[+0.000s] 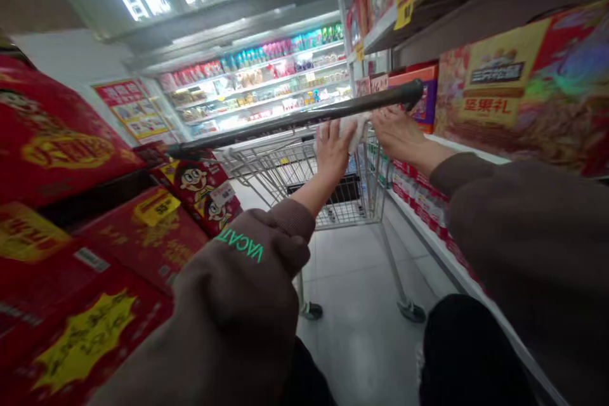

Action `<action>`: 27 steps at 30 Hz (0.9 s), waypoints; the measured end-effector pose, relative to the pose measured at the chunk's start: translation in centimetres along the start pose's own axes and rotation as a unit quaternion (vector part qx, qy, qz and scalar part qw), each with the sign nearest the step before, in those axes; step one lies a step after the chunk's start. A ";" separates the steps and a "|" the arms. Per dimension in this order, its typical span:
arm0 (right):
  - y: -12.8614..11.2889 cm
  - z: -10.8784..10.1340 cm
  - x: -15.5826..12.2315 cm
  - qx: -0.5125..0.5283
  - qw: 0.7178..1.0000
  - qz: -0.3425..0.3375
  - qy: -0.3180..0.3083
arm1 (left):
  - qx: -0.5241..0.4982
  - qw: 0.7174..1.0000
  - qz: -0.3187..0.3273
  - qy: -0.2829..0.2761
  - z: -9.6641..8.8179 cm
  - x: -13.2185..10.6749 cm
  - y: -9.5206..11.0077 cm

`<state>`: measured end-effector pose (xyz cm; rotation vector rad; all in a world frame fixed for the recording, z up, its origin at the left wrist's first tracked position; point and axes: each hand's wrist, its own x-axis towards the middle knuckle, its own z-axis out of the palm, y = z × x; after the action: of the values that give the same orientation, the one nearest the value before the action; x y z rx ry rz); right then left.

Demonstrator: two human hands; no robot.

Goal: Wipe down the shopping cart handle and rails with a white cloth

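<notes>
Both your arms reach forward, and your hands sit close together ahead of you, near each other but apart. Your left hand is raised with its back toward you, fingers together and pointing up. From here you cannot tell whether they curl closed on the far side. Its wrist is bare and straight. The brown left sleeve ends short of the wrist, and the elbow is bent low in front of you. Your right hand lies a little higher, its fingers stretched forward and up, loosely extended. The right wrist is bare, and the brown right sleeve covers the forearm, coming in from your right side.
</notes>
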<state>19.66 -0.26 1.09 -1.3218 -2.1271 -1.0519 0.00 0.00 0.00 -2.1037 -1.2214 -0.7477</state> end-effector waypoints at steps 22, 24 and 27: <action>-0.3 1.2 0.9 0.116 0.993 0.028 0.008 | 0.008 0.997 -0.060 -0.037 -1.6 1.4 -0.1; -0.3 1.0 0.8 0.114 0.993 0.018 0.016 | 0.013 0.999 -0.020 -0.034 -1.0 1.0 1.1; -0.2 0.5 0.7 0.113 0.993 0.014 0.008 | 0.022 0.999 0.019 -0.027 -0.4 0.4 1.6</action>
<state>19.14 0.48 1.17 -1.2270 -2.1381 -0.7811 1.46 -0.74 0.23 -2.1177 -1.2116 -0.6438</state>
